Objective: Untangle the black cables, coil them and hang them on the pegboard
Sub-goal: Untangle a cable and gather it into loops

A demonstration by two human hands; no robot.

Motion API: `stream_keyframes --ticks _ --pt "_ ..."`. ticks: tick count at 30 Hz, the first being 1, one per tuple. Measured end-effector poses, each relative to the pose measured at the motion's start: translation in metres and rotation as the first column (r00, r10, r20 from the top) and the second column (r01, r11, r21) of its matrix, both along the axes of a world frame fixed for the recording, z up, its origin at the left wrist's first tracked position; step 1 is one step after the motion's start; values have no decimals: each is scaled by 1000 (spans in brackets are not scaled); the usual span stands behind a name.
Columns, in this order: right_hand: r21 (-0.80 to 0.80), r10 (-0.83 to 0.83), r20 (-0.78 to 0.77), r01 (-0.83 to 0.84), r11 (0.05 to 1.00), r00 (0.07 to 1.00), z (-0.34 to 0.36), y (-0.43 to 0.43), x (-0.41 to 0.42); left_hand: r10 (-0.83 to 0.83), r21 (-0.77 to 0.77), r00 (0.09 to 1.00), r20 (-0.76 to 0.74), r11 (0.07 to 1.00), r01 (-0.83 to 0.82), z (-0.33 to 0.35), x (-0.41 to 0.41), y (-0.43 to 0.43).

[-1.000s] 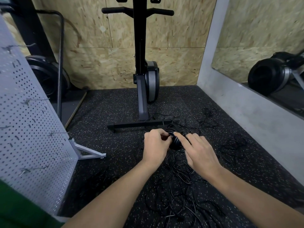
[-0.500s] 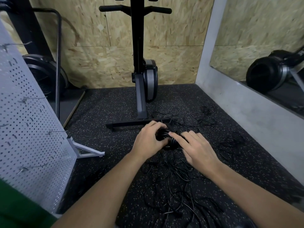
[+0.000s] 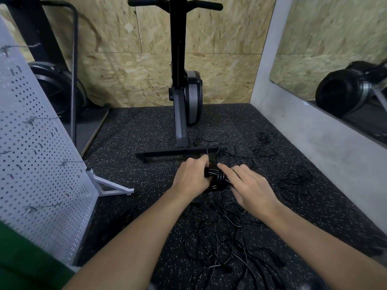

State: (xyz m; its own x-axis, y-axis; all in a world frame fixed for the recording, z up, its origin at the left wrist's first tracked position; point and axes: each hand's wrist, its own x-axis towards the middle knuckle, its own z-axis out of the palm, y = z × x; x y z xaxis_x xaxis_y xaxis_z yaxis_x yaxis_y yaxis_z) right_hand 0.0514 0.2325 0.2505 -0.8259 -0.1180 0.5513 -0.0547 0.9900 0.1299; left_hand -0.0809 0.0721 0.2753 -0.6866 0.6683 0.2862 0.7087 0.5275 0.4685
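A tight coil of black cable (image 3: 218, 178) sits between my hands, low over the speckled floor. My left hand (image 3: 191, 176) grips its left side, fingers wrapped around the bundle. My right hand (image 3: 250, 186) rests on its right side, index finger stretched across the top of the coil; whether it grips is unclear. A loose tangle of black cables (image 3: 226, 233) spreads over the floor below my hands and trails off to the right. The white pegboard (image 3: 35, 155) with wire hooks leans at the left.
An exercise machine's black base bar (image 3: 180, 152) lies just beyond my hands, its upright post behind. The pegboard's white foot (image 3: 109, 188) juts onto the floor at left. A grey wall with a mirror (image 3: 335, 59) runs along the right. More small cable clumps (image 3: 297, 178) lie right.
Both hands stayed on the coil. My left hand shifted from the coil's near side to wrap its left side; my right index finger slid over the top.
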Motion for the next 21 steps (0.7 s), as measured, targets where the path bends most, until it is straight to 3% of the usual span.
stream_keyframes --ticks 5,10,14,17,21 --pt "-59 -40 19 41 997 999 0 -2 -3 68 52 998 10 996 -68 1 2 2" --pt "-100 -33 34 37 994 999 1 4 2 -3 153 975 222 988 -32 5 3 -5" --pt "-128 -58 36 62 990 998 4 8 5 -173 68 875 453 985 160 7 -10 -15" --pt "-139 -70 57 78 987 996 3 12 7 -260 17 874 411 960 278 1 -18 -20" --pt "-183 -54 80 68 981 995 3 11 8 -284 113 890 358 959 260 -3 -15 -23"
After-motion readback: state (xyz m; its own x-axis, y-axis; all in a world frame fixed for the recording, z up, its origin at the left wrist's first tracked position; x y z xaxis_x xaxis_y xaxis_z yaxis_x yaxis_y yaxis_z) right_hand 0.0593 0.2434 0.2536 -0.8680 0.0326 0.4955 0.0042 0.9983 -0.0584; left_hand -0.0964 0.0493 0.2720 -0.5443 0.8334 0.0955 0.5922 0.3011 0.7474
